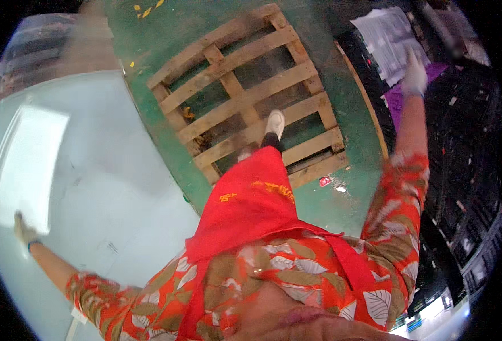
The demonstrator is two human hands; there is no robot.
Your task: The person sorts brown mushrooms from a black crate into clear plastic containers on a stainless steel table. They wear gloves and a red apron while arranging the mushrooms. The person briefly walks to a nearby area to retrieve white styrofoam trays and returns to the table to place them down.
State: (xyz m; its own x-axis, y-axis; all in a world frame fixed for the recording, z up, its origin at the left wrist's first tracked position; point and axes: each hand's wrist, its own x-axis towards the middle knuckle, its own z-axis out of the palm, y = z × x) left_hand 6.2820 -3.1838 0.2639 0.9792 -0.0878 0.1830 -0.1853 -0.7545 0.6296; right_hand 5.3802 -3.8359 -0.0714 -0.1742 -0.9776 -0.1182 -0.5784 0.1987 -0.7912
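Note:
My left hand (25, 230), in a light glove, is open at the lower corner of a bright white rectangle (29, 159) on the pale, smooth surface at the left; I cannot tell whether this is a sheet or a panel. My right hand (414, 77), also gloved, reaches up the right side with blurred fingers stretched over white papers (381, 40). A purple sheet (397, 111) lies under those papers on a dark, cluttered surface (455, 170).
A wooden pallet (245, 96) lies on the green floor (131, 34) between the two surfaces, with my white shoe (275, 122) over it. Small red and white scraps (326, 181) lie beside the pallet. My red apron (245, 199) hangs at the lower middle.

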